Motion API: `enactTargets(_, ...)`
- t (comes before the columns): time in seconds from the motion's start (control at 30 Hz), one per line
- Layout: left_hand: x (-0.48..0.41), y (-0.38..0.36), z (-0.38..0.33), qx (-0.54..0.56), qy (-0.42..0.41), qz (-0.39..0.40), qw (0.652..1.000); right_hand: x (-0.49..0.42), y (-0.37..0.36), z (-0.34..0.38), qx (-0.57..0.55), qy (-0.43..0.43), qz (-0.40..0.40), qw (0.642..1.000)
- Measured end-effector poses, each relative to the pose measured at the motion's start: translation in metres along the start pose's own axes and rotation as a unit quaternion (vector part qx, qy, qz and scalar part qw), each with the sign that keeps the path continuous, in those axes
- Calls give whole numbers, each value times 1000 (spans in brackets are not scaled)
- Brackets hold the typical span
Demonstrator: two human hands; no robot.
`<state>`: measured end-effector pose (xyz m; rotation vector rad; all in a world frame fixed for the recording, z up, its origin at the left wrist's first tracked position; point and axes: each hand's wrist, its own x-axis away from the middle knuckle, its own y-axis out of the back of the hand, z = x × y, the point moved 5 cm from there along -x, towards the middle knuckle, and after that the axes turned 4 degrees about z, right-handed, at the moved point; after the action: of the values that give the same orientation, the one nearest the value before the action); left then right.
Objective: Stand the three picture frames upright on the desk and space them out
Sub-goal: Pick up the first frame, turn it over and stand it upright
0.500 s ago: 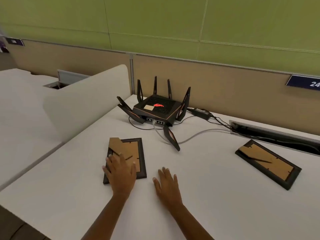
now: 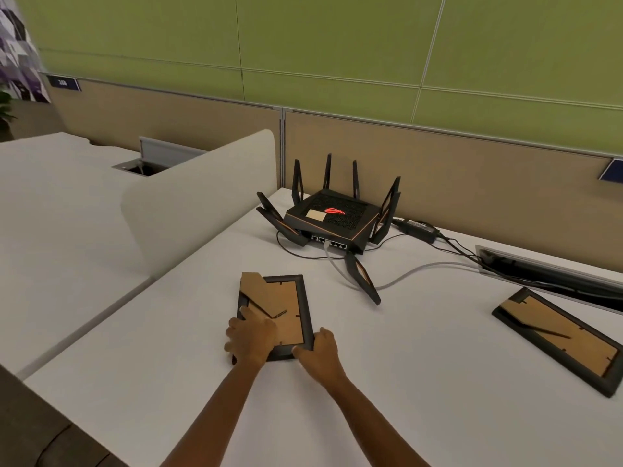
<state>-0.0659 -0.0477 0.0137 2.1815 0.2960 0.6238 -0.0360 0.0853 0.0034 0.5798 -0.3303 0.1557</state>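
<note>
A dark picture frame (image 2: 286, 298) lies face down on the white desk (image 2: 421, 382), its brown cardboard back and folded stand facing up. My left hand (image 2: 251, 338) rests on its near left part, fingers over the left edge. My right hand (image 2: 318, 347) grips its near right corner. A second dark frame (image 2: 559, 338) lies face down at the right, apart from both hands. No third frame is in view.
A black router (image 2: 332, 219) with several antennas sits behind the held frame; one antenna (image 2: 362, 278) lies flat towards it. Cables (image 2: 421, 267) run right to a cable slot (image 2: 553, 267). A white divider panel (image 2: 199, 197) stands at the left.
My right hand has moved from the bare desk onto the frame's near right corner. My left hand has closed around the frame's left side. The view has shifted slightly.
</note>
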Motion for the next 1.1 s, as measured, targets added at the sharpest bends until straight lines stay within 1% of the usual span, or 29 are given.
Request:
enactTargets(0.03, -1, 3, 0, 23, 10, 3, 1000, 0, 1, -1, -18, -12, 13, 1000)
enactTargets(0.13, -8, 9, 3, 73, 33, 6, 997, -4, 5, -5, -45, -34, 18, 998)
enactTargets(0.23, -18, 12, 8, 95, 29, 10, 995, -4, 11, -7, -78, -35, 19, 996)
enactTargets(0.3, -23, 13, 8, 120, 6, 31, 992, 0, 17, -5, -99, -32, 30, 994)
enactTargets(0.37, -25, 14, 5, 178, -7, 74, 981, 5, 26, -4, -115, -28, 41, 992)
enactTargets(0.43, -20, 16, 2, 259, 12, 134, 956, 9, 36, -4, -127, -16, 40, 991)
enactTargets(0.5, -12, 19, -4, 349, 23, 201, 915, 13, 48, -4, -144, 3, 27, 989)
enactTargets(0.57, -1, 25, -13, 426, 36, 243, 871, 17, 61, -3, -162, 27, 4, 986)
enactTargets(0.6, 3, 28, -17, 447, 44, 250, 858, 18, 68, -2, -163, 44, -12, 986)
enactTargets(0.73, 23, 35, -37, 470, 59, 295, 830, 24, 97, -4, -124, 118, -107, 979)
enactTargets(0.8, 34, 35, -47, 475, 68, 321, 817, 27, 109, -7, -102, 140, -144, 974)
enactTargets(0.97, 57, 31, -69, 456, 63, 379, 803, 32, 139, -21, -68, 188, -192, 961)
enactTargets(1.1, 78, 24, -93, 440, 45, 430, 787, 45, 164, -29, -51, 237, -205, 948)
